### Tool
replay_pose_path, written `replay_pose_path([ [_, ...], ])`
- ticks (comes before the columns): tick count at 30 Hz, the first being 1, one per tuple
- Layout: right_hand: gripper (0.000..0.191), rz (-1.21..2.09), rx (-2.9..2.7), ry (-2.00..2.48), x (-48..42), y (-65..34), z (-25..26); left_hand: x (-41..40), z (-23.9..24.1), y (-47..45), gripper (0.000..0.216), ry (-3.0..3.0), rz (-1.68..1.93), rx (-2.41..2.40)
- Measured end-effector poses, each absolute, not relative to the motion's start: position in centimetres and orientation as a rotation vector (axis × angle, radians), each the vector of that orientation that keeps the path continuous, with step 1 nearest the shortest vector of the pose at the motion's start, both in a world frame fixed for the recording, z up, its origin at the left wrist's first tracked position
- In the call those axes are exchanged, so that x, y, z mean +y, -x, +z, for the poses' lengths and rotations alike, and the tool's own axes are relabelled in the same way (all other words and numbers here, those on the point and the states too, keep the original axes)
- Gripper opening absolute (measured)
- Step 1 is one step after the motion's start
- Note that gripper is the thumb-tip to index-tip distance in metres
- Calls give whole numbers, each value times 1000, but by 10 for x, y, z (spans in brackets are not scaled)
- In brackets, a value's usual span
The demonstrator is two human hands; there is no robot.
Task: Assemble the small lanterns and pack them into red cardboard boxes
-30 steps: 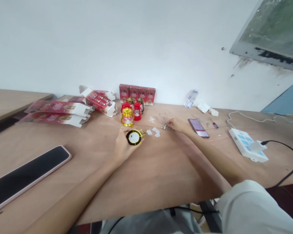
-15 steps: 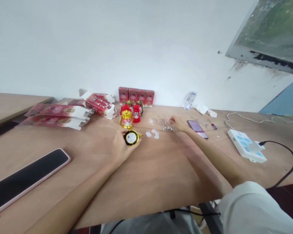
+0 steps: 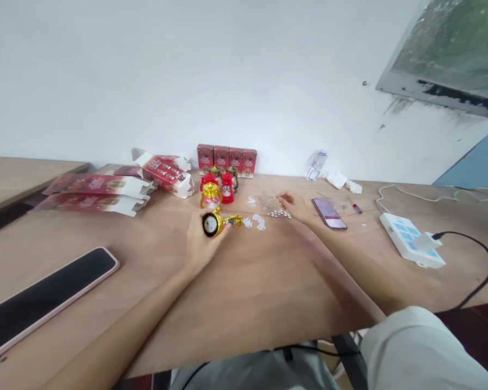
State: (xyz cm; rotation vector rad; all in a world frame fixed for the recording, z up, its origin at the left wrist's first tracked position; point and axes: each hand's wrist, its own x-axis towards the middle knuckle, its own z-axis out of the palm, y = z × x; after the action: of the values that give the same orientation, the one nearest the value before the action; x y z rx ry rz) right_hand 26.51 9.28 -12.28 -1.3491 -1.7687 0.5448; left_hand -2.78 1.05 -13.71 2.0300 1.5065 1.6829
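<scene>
My left hand grips a small gold toy lantern, tipped on its side with its round black base facing me. My right hand reaches out over the wooden table, fingers pinched beside a scatter of small silver button batteries; whether it holds one I cannot make out. Small white paper tabs lie between the two hands. Another gold lantern and red ones stand upright just beyond my left hand.
Red boxes line the wall. Opened red cartons lie at the left. A phone in a pink case rests near left. A second phone, a small screwdriver and a white power strip with a black cable sit right.
My left hand has lifted and turned the gold lantern, so its side and handle now show. My right hand has shifted slightly back from the batteries.
</scene>
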Motion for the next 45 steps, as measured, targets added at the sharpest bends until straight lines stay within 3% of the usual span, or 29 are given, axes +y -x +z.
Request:
replay_pose_path([
  [13,17,536,-1746,1484,87,-262,-134,9,-138,26,46,-1976,1667,1481],
  [26,9,380,-1722,1488,73,-261,-114,10,-140,24,46,-1902,1697,1420],
  [35,27,1159,-1150,1034,40,-218,-91,19,-132,18,30,-749,1594,1047],
  [40,26,1280,-1064,979,27,-192,-84,13,-124,14,15,-553,1405,880],
  [45,28,1315,-1023,944,15,-177,-83,12,-122,14,14,-495,1390,899],
])
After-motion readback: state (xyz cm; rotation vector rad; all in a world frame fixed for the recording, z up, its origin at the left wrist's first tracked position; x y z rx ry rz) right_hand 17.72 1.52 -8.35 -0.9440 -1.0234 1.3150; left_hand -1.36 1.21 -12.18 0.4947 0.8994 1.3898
